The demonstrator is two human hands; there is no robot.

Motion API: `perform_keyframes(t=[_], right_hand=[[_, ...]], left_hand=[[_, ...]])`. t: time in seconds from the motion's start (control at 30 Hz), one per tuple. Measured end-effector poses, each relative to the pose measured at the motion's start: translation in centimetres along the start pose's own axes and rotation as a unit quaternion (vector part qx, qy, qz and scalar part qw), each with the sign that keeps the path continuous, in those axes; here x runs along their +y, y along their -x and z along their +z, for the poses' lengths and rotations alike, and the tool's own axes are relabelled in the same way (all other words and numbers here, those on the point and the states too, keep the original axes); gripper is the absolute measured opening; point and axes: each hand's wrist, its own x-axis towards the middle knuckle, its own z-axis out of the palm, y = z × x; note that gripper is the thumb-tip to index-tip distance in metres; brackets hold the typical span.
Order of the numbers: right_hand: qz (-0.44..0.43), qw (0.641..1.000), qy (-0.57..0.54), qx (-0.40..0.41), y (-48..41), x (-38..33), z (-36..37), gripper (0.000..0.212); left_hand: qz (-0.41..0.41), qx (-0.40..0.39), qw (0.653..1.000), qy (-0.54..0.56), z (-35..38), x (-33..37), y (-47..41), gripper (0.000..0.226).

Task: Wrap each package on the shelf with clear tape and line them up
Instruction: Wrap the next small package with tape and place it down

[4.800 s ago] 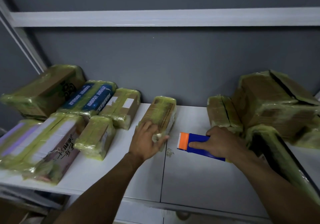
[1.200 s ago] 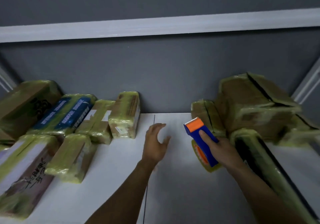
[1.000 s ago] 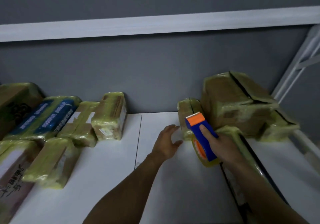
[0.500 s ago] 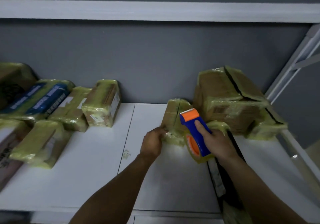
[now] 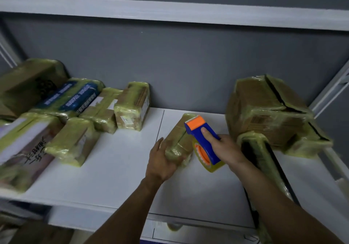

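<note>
Bracing the small brown taped package (image 5: 178,142)
My left hand (image 5: 162,161) clasps it, my right hand (image 5: 225,149) grips the blue-orange tape dispenser (image 5: 203,140) — I'd pin it flat.

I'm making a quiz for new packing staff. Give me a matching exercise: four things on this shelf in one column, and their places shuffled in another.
1 tape dispenser
2 small package
3 blue-printed package
4 large box

a far right of the shelf
b gripped by the right hand
c held by the left hand, mid-shelf
d in the group at the left

Pairs: 1-b, 2-c, 3-d, 4-a
</note>
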Motion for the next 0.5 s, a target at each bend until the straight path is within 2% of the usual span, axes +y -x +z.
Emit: perform_keyframes(t=[0.17,0.27,0.43,0.5], right_hand=[[-0.028,0.999,0.018,-0.023,-1.1,-1.1,-1.0,0.060],[-0.050,0.997,0.029,-0.051,-1.5,-1.6,-1.7,0.059],[-0.087,0.990,0.038,-0.100,-1.3,-2.5,-2.9,0.058],[-0.094,0.987,0.054,-0.116,-1.2,-2.5,-3.0,0.059]], left_hand=[[-0.003,-0.017,1.000,0.007,-0.3,0.1,0.1,0.077],[-0.026,-0.029,0.998,0.054,-1.3,-0.2,1.3,0.072],[-0.020,-0.126,0.987,0.097,-4.5,-0.8,3.6,0.071],[-0.035,-0.123,0.984,0.125,-5.1,-0.6,4.4,0.070]])
